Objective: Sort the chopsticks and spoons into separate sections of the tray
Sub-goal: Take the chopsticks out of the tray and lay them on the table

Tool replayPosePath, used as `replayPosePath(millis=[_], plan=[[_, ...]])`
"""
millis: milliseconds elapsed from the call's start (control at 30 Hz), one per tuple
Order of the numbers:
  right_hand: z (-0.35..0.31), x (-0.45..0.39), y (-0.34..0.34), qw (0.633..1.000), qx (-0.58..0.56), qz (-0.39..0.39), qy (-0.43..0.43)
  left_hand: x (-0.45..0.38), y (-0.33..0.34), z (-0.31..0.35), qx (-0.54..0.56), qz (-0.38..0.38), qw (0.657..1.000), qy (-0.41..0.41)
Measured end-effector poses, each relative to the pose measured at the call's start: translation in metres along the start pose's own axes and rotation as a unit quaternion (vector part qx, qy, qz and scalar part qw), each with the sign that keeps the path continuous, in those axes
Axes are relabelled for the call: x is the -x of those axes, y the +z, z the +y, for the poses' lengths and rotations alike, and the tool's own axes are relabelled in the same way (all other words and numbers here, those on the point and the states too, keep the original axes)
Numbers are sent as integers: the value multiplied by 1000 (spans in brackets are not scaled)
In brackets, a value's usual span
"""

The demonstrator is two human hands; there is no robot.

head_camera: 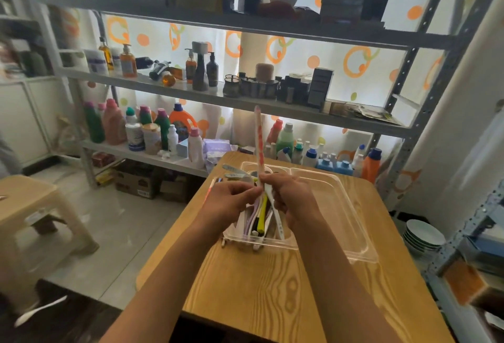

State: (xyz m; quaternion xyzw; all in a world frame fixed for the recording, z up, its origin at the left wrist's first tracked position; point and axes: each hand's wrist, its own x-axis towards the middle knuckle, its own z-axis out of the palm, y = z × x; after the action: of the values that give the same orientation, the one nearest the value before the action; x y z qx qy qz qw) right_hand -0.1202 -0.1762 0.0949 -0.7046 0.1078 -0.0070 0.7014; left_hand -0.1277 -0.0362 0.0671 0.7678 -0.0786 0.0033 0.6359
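**Both hands hold a wrapped chopstick pair upright over the tray**

Left hand (230, 198) and right hand (286, 195) meet above the clear plastic tray (351, 222), fingers curled. Both pinch the lower part of a paper-wrapped chopstick pair (259, 138), white with red print, which stands near upright and rises well above the knuckles. Whether the left fingers also grip other items is hard to tell.

Under the hands, the tray's left section holds a mixed bundle (263, 217): a yellow-handled utensil, a black one, white spoon handles, pale purple pieces. Just beyond the left hand, more spoon handles (231, 172) stick out over the tray's far rim. The section to the right of the right hand shows only bare plastic.

The tray sits on a wood-grain tabletop (272, 288). Far to the left of the forearms, a white spoon (38, 310) lies on the floor.
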Motion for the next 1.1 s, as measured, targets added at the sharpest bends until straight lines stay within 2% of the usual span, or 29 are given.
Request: replayPosePath(millis=[200, 333, 467, 600, 833, 967, 1100], plan=[[15, -15, 18, 998, 40, -51, -29, -7, -11, -15, 19, 51, 998, -22], [20, -34, 19, 989, 145, 9, -35, -18, -36, -31, -58, 144, 986, -64], [25, -54, 7, 971, 230, 57, -32, -28, -67, -59, -173, 229, 948, -135], [33, -61, 5, 966, 251, 65, -13, -39, -77, -90, -287, 226, 915, -173], [42, -72, -20, 947, 311, 77, 32, -47, -68, -114, -363, 174, 894, -195], [49, -82, -26, 927, 361, 85, 51, -55, -67, -115, -412, 139, 882, -180], [53, -87, -19, 893, 440, 78, 50, -58, -69, -114, -449, 134, 864, -182]])
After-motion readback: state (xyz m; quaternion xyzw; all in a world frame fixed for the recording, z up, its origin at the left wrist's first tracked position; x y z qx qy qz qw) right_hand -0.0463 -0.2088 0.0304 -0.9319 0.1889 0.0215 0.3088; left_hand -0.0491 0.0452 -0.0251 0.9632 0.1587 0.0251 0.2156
